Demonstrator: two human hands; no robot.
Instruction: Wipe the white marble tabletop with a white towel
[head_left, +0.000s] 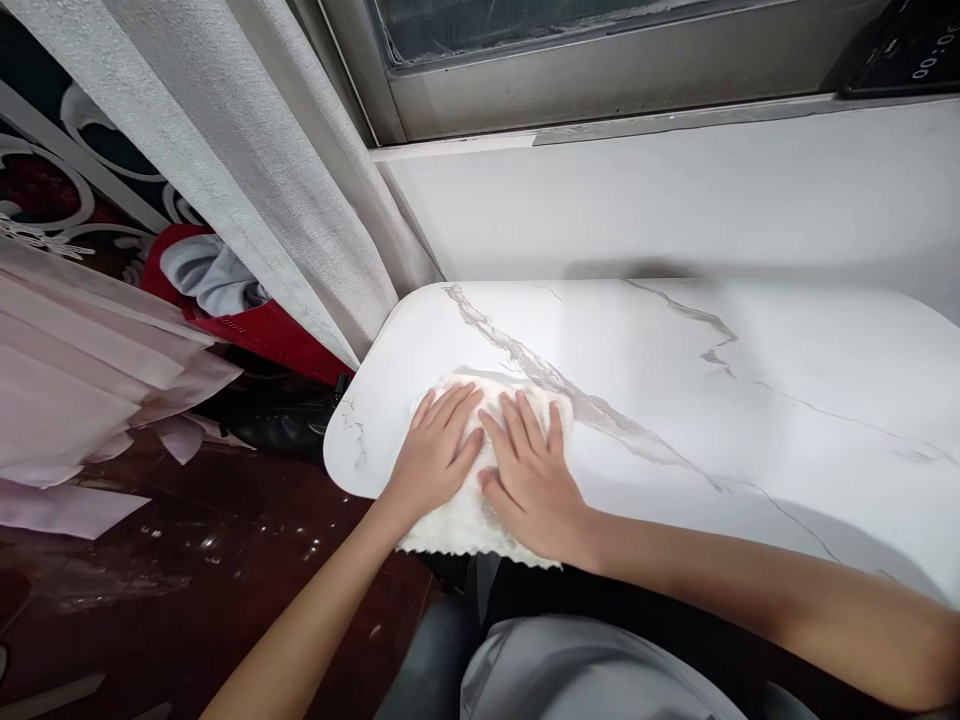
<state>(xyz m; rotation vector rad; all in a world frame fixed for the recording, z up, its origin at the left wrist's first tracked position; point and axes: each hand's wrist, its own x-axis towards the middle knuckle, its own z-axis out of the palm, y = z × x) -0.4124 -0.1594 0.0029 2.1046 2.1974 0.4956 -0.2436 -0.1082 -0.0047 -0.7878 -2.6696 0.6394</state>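
Note:
A cream-white cloth [480,525] with a wavy edge lies spread on the white marble-patterned table [645,360], near its left end. Its front edge reaches over the table's near side. My left hand [439,455] rests flat on the left part of the cloth, fingers stretched out and pointing away from me. Beside it, my right hand [536,480] presses flat on the right part, with its fingers spread. The two thumbs point toward each other with cloth showing between them. Much of the cloth is hidden under both hands.
A grey curtain [300,150] hangs at the table's left end. Behind the table are a white wall [675,200] and a window frame [585,95], with a dark timer display [911,55] at the right. A red bin [285,335] holding grey fabric and pink fabric [82,370] are at the left.

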